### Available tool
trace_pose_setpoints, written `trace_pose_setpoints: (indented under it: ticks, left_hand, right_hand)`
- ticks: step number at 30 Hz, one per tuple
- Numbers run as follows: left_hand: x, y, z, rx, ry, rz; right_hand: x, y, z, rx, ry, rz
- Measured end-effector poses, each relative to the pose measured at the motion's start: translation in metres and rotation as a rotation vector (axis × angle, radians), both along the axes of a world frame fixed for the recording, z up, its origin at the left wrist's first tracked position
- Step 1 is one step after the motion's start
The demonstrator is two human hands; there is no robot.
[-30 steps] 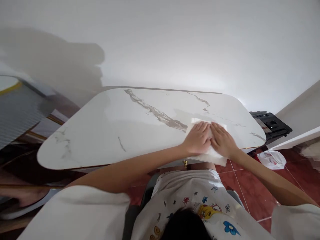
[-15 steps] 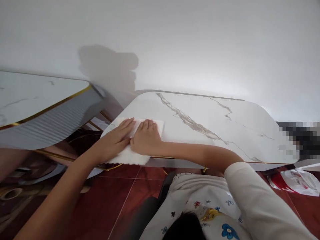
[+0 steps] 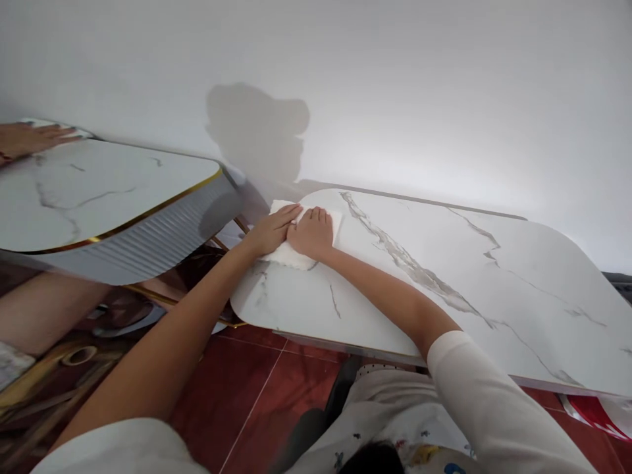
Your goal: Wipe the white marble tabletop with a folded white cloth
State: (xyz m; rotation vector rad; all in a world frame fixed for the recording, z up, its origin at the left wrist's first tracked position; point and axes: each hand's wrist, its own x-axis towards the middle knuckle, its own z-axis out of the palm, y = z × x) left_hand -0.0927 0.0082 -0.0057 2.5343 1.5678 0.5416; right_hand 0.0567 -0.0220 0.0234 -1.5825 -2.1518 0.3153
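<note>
Both my hands lie flat on a white cloth (image 3: 289, 255) at the far left corner of a white marble-look table top (image 3: 444, 276). My left hand (image 3: 273, 230) presses the cloth's left part with its fingers stretched out. Beside it and touching it, my right hand (image 3: 313, 232) presses the cloth's right part, fingers together and flat. The cloth's edges show around and under the hands.
A second marble-look table (image 3: 99, 197) with a gold rim stands to the left, across a narrow gap. Another person's hand (image 3: 29, 137) rests on its far left corner. Red floor tiles (image 3: 237, 395) lie below. A white wall stands behind the tables.
My hands and the cloth slid from the table's right side to its near left edge, then on to the far left corner.
</note>
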Motion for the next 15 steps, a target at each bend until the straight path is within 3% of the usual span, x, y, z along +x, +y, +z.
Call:
trace_pose_setpoints:
  ticks: [9,15]
  left_hand:
    - [0.036,0.082,0.004,0.003,0.053,0.045]
    - [0.057,0.123,0.008,-0.009,-0.001,0.036]
  right_hand:
    - [0.035,0.091,-0.006,0.045,-0.073,0.051]
    - [0.056,0.133,-0.009,0.069,-0.108,0.062]
